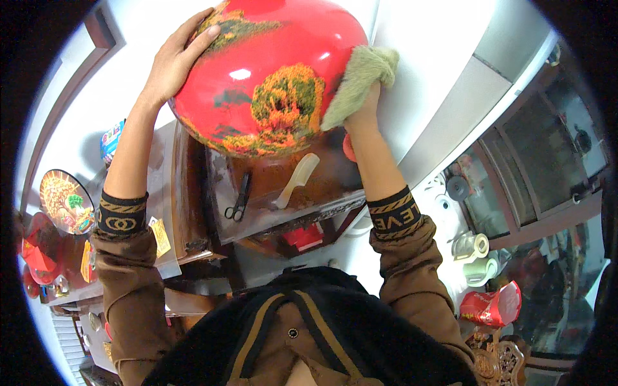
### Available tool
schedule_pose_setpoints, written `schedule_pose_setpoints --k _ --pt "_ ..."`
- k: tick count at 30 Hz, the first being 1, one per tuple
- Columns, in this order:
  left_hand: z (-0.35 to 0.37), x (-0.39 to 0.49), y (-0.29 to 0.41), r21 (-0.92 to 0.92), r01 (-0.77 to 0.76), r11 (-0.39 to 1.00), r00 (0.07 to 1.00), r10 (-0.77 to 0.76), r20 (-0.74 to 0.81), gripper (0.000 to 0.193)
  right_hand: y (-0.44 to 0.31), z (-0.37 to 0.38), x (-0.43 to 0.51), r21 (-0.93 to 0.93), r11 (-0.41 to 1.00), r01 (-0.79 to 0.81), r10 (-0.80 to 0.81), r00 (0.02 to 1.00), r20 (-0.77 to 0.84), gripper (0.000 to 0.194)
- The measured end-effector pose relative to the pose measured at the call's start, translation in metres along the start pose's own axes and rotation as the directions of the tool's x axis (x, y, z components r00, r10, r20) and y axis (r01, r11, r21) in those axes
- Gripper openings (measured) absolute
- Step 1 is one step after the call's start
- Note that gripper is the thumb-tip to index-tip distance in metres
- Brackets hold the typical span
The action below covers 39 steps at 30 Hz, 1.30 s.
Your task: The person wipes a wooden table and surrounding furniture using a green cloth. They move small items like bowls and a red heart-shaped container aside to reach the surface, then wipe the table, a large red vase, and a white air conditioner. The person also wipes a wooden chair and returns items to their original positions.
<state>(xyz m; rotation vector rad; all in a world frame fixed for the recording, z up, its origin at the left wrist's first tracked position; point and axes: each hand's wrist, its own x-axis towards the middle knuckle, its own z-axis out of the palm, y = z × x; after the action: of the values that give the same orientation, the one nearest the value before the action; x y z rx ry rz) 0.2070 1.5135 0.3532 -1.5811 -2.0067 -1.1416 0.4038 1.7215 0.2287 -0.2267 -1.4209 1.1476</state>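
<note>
A large, glossy red vase (289, 53) with a rounded body fills the top middle of the view. Painted orange and green trees decorate it, and its top is cut off by the frame's edge. My left hand (181, 55) grips its upper left side, thumb and fingers lying along the curve. Against its right side, my right hand (369, 103) presses a fuzzy green cloth (359, 79), which hides most of the fingers. Below the vase, black-handled scissors (239, 200) and a pale comb (298, 178) lie on the dark wooden table (260, 212).
A white wall stands behind the vase. On the left are a round picture fan (67, 200), a blue packet (112, 140) and a yellow card (160, 236). To the right stand a red paper bucket (492, 306), pale cups (470, 247) and a glass-fronted cabinet (540, 159). A carved wooden chair (502, 359) is below them.
</note>
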Motion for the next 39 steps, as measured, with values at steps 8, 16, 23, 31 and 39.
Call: schedule_pose_setpoints --k 8,16,23,31,39 --pt "0.003 0.002 -0.003 -0.070 0.054 0.996 0.999 -0.053 0.005 0.059 0.008 0.061 -0.093 0.502 0.864 0.049 -0.159 0.971 0.178 0.036" --pt "0.005 0.008 -0.014 -0.068 0.007 0.998 0.999 -0.009 -0.043 0.062 -0.030 0.096 -0.158 0.609 -0.228 -0.760 0.168 0.585 0.793 0.048" --pt "-0.012 -0.011 -0.006 -0.052 -0.032 0.998 0.991 0.025 -0.133 0.056 -0.066 -0.003 -0.211 0.577 0.167 -0.800 0.436 0.585 0.684 0.042" --pt "-0.015 -0.204 0.044 -0.055 0.152 0.987 0.892 -0.161 -0.422 0.023 -0.081 -0.235 -0.139 0.385 0.613 -0.690 0.597 0.724 0.346 0.043" --pt "0.165 -0.374 0.188 -0.499 0.584 0.641 0.710 -0.701 -0.070 0.042 -0.043 -0.266 -0.089 0.283 0.595 -0.752 0.559 0.641 0.526 0.045"
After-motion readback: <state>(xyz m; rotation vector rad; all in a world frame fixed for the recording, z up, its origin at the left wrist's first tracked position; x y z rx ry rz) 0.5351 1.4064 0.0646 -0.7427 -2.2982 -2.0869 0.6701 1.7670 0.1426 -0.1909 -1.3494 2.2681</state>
